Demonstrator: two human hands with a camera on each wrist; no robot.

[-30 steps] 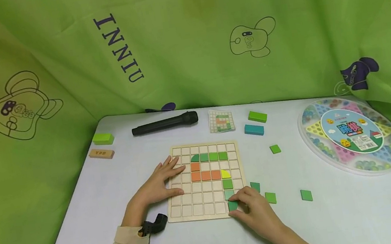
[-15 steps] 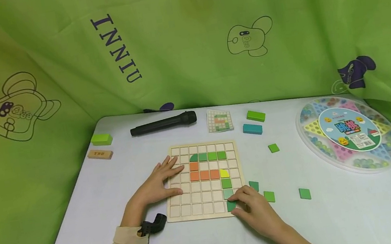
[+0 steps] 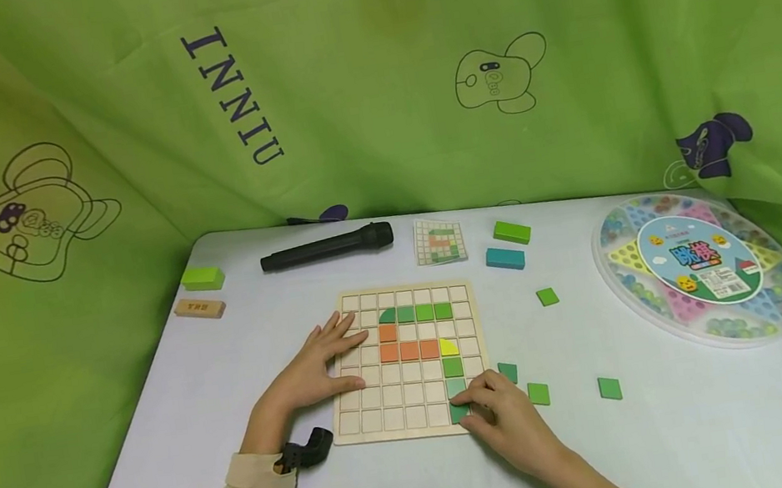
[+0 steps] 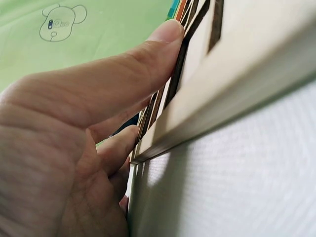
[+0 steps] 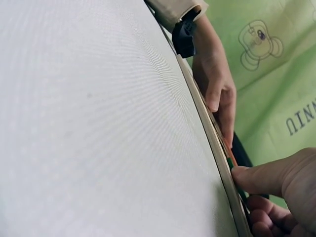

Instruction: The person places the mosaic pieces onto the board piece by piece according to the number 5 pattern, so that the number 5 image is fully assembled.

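Observation:
A square wooden grid board [image 3: 397,420] lies on the table with green, orange and yellow tiles set in some of its cells. My left hand [image 3: 311,371] rests on the board's left side, fingers spread and straight. In the left wrist view, the thumb [image 4: 148,61] touches the board's face near its rim. My right hand [image 3: 512,420] pinches a dark green tile [image 3: 459,414] between thumb and fingers at a cell in the bottom row. That tile is partly covered by the fingertips. A lighter teal-green tile [image 3: 455,387] sits just above it.
Several loose green tiles, including one green square [image 3: 610,388], lie right of the board. Behind it are a black microphone [image 3: 326,247], a pattern card [image 3: 439,240] and a blue block [image 3: 505,258]. A round Chinese checkers box [image 3: 625,318] stands at right.
The dark green tile has shifted slightly left and now lies squarer in line with the column above. My right fingers moved with it. The left hand has stayed on the board.

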